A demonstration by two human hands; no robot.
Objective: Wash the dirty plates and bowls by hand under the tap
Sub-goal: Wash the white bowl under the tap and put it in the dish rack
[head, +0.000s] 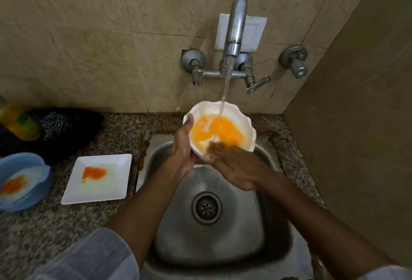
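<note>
Over the steel sink [267, 230], a scalloped white bowl [242, 121] was gripped by the left hand [181, 152] under the tap [236, 23] and rubbed by the flat right hand [231, 168]; a stained square plate [98, 179] and blue bowl [22, 181] were left unwashed at the tabletop's left edge.

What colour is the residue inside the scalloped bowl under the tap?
Orange-yellow, inside the white scalloped bowl; head view.

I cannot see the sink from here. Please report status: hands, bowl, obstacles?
Left hand grips white bowl under running tap; right hand rubs inside. Orange residue remains. Nothing in the way.
</note>
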